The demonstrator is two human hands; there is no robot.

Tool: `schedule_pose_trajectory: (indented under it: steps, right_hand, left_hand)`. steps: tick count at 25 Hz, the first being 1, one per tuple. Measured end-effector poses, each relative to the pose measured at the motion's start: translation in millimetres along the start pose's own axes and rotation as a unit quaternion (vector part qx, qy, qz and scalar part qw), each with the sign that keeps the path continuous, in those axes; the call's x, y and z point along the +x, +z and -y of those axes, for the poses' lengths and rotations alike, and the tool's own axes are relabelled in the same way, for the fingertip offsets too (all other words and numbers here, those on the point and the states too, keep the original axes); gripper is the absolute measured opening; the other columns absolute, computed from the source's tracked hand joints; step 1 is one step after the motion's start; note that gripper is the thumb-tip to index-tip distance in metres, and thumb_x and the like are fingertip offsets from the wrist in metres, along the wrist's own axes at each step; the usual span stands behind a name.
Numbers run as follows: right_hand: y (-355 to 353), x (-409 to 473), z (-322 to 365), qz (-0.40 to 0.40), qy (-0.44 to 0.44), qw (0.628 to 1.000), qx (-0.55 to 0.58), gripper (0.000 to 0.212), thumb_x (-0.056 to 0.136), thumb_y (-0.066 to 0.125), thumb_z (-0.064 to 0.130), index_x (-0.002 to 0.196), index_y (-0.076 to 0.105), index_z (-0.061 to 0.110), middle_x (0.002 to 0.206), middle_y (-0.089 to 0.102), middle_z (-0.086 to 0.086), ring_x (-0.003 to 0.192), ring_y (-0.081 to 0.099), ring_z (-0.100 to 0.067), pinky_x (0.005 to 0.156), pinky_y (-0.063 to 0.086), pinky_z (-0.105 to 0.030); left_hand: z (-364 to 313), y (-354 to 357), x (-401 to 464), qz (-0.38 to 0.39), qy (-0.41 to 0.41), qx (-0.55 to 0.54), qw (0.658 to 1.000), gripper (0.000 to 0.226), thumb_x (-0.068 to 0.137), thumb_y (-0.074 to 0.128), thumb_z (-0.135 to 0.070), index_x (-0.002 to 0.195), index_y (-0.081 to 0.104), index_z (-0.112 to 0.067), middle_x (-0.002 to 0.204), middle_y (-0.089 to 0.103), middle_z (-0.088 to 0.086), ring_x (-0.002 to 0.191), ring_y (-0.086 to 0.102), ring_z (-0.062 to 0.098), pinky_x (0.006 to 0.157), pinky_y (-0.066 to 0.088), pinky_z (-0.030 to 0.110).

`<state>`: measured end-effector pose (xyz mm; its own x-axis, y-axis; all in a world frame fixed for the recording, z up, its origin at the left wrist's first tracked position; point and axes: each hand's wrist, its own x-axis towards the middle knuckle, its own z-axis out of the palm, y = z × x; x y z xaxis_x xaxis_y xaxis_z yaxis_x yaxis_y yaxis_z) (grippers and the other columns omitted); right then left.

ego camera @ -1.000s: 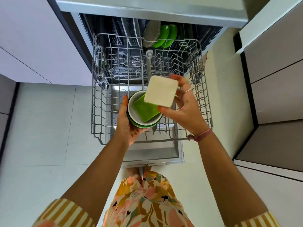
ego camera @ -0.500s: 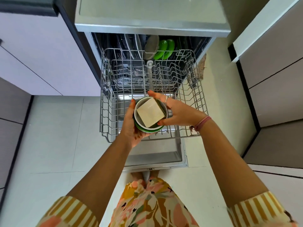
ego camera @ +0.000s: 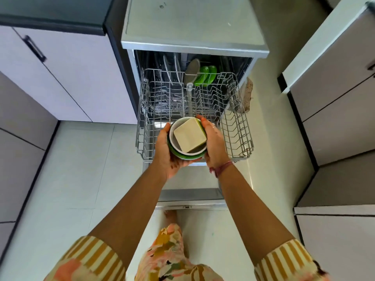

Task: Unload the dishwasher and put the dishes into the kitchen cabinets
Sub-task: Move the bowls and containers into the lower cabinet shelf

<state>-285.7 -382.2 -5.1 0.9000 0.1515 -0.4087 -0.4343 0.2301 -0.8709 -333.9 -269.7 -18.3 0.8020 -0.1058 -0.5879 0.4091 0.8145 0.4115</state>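
hands cup a stack of bowls (ego camera: 183,152) above the pulled-out upper rack (ego camera: 237,126) of the open dishwasher (ego camera: 194,42): left hand (ego camera: 165,150) curls under the green outer bowl, right hand (ego camera: 214,139) wraps its right side. a cream square dish (ego camera: 189,134) sits tilted inside the white bowl. far inside, green plates (ego camera: 206,76) stand upright beside a grey dish (ego camera: 191,71).
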Motion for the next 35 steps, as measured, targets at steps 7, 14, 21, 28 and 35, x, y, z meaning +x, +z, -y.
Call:
schedule_pose_trajectory:
  steps: [7, 14, 21, 28, 35]
  right_hand:
    - [48.4, -62.5, -21.4, -0.010, 0.004, 0.999, 0.035, 0.031, 0.095, 0.055, 0.025, 0.117, 0.065, 0.005, 0.102, 0.068, -0.010, 0.088, 0.063, -0.020, 0.075, 0.053, -0.032]
    - [153.9, -88.9, -48.4, -0.028, 0.011, 0.999, 0.035, 0.025, 0.094, 0.057, 0.028, 0.110, 0.067, 0.012, 0.093, 0.068, -0.003, 0.087, 0.062, -0.019, 0.081, 0.054, -0.036]
    - [292.6, -100.8, -100.7, -0.056, 0.015, 0.997, 0.042, 0.029, 0.093, 0.058, 0.030, 0.112, 0.067, 0.011, 0.092, 0.070, -0.002, 0.085, 0.065, -0.016, 0.077, 0.055, -0.032]
    - [401.8, -93.7, -128.9, -0.056, 0.022, 0.997, 0.048, 0.029, 0.091, 0.061, 0.031, 0.112, 0.068, 0.012, 0.101, 0.070, -0.005, 0.088, 0.065, -0.017, 0.075, 0.055, -0.029]
    - [478.9, -58.5, -143.9, -0.036, 0.024, 0.999, 0.022, 0.029, 0.093, 0.058, 0.034, 0.112, 0.067, 0.014, 0.097, 0.068, -0.001, 0.087, 0.062, -0.015, 0.072, 0.054, -0.025]
  left_hand:
    - [-2.5, -34.1, -77.6, -0.032, 0.051, -0.037, 0.997, 0.051, 0.090, 0.043, -0.052, 0.119, 0.063, -0.015, 0.124, 0.061, 0.020, 0.115, 0.056, 0.041, 0.089, 0.050, 0.057]
    - [-62.3, -79.0, -135.3, -0.095, 0.079, -0.020, 0.992, 0.058, 0.090, 0.037, -0.065, 0.108, 0.063, -0.016, 0.099, 0.068, 0.015, 0.089, 0.065, 0.030, 0.068, 0.059, 0.042]
    - [-170.7, -176.7, -173.9, -0.108, 0.064, 0.006, 0.992, 0.059, 0.087, 0.043, -0.065, 0.116, 0.063, -0.018, 0.108, 0.067, 0.016, 0.096, 0.065, 0.033, 0.074, 0.056, 0.044]
    - [-257.8, -251.4, -188.0, -0.139, 0.089, 0.039, 0.986, 0.057, 0.086, 0.044, -0.067, 0.119, 0.060, -0.024, 0.118, 0.063, 0.014, 0.108, 0.060, 0.035, 0.089, 0.051, 0.053]
    - [-327.8, -297.5, -169.4, -0.136, 0.122, -0.030, 0.983, 0.058, 0.087, 0.048, -0.063, 0.122, 0.060, -0.019, 0.119, 0.066, 0.016, 0.109, 0.063, 0.033, 0.094, 0.050, 0.051]
